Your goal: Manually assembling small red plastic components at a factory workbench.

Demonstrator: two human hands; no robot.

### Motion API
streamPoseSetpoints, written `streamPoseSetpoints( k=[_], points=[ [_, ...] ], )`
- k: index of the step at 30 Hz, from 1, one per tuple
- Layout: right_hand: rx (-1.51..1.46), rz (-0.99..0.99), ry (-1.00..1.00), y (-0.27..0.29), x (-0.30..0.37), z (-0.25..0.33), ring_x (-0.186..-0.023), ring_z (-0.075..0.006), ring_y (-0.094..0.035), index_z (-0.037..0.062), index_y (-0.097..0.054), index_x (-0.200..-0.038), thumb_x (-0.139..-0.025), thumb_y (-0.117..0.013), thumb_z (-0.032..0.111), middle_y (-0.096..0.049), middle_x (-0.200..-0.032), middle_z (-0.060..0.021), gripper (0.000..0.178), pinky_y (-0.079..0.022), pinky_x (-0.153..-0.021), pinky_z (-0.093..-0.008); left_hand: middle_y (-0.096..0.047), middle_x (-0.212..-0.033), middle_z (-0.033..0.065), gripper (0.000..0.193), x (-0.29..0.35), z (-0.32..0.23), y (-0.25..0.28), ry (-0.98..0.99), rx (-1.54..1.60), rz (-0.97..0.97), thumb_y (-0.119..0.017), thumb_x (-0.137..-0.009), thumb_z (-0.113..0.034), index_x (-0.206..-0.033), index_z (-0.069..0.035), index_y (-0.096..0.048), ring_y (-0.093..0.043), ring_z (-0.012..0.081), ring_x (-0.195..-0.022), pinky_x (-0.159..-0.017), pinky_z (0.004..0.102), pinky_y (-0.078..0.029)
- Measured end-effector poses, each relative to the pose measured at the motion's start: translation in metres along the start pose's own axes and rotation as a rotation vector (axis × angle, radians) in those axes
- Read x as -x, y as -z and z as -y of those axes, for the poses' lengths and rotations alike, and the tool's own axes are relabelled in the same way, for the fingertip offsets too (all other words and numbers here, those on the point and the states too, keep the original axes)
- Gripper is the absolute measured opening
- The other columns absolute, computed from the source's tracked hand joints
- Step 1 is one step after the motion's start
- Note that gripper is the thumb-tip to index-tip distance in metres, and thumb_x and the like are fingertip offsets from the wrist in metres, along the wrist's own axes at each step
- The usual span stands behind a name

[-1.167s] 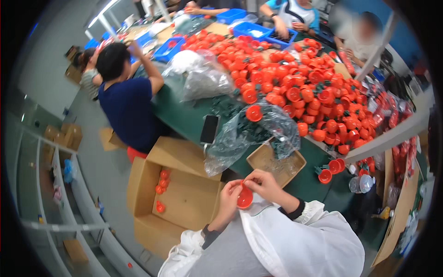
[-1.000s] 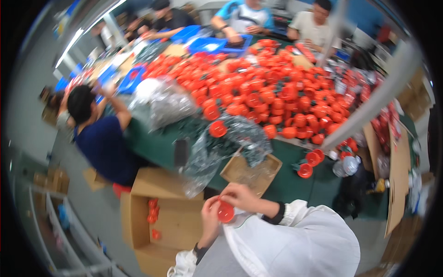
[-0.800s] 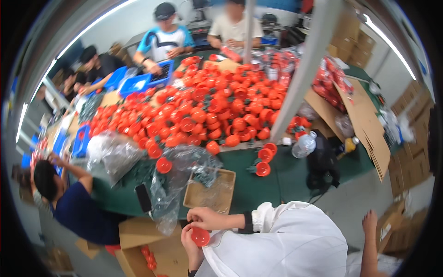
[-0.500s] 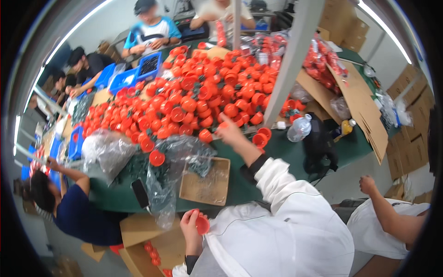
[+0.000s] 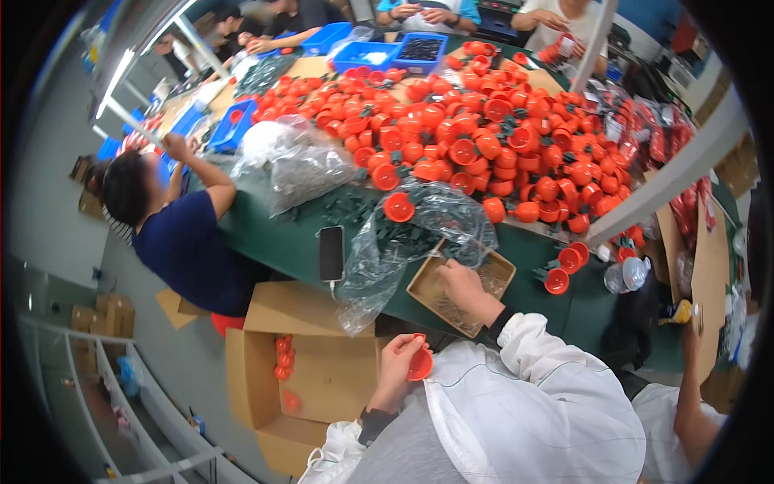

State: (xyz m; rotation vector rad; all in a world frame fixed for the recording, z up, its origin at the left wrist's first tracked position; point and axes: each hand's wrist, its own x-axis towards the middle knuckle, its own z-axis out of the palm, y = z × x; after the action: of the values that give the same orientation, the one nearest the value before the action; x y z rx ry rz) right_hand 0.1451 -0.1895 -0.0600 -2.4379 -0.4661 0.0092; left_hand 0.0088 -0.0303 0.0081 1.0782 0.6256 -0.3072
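My left hand has its fingers closed on a red cup-shaped plastic piece, held at the near edge of the table with the hollow facing up. Over a shallow cardboard tray, my right hand reaches down with its fingers bent together among small thin pieces. Whatever is between those fingertips is hidden. A clear plastic bag with dark green small parts lies beside the tray. One red cup sits on that bag, and three more cups stand right of the tray.
A large heap of red cups covers the table's middle. Below the table edge stands an open carton with a few red pieces. A phone, a bottle and a slanting post are nearby. Co-workers sit around.
My right hand has moved from the heap's near edge to the cardboard tray. Another red cup now stands by the two near the post. The view has swung left; my left hand keeps its cup.
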Motion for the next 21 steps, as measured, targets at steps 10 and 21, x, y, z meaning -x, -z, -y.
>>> streamPoseSetpoints(
  k=[10, 21],
  points=[
    [-0.404, 0.118, -0.18, 0.013, -0.016, 0.01, -0.071, -0.025, -0.062, -0.0004, -0.061, -0.082, -0.073, -0.057, 0.006, -0.061, -0.076, -0.0152, 0.012, -0.048, -0.062, -0.0338, -0.061, -0.083, 0.0085, 0.026, -0.012, -0.004, 0.012, 0.042, 0.043, 0.109, -0.049, -0.088, -0.025, -0.09, 0.0, -0.056, -0.059, 0.0132, -0.073, -0.065, 0.0235, -0.047],
    [-0.462, 0.206, 0.103, 0.071, 0.011, 0.033, -0.066, -0.0202, -0.06, -0.0014, -0.06, -0.087, -0.075, -0.06, 0.007, -0.059, -0.071, -0.0125, 0.015, -0.046, -0.059, -0.0294, -0.049, -0.064, -0.0009, 0.029, -0.076, -0.015, -0.03, -0.277, -0.468, 0.315, -0.045, -0.09, -0.024, -0.071, -0.002, -0.051, -0.043, 0.0063, -0.06, -0.055, 0.0216, -0.035]
  ],
)
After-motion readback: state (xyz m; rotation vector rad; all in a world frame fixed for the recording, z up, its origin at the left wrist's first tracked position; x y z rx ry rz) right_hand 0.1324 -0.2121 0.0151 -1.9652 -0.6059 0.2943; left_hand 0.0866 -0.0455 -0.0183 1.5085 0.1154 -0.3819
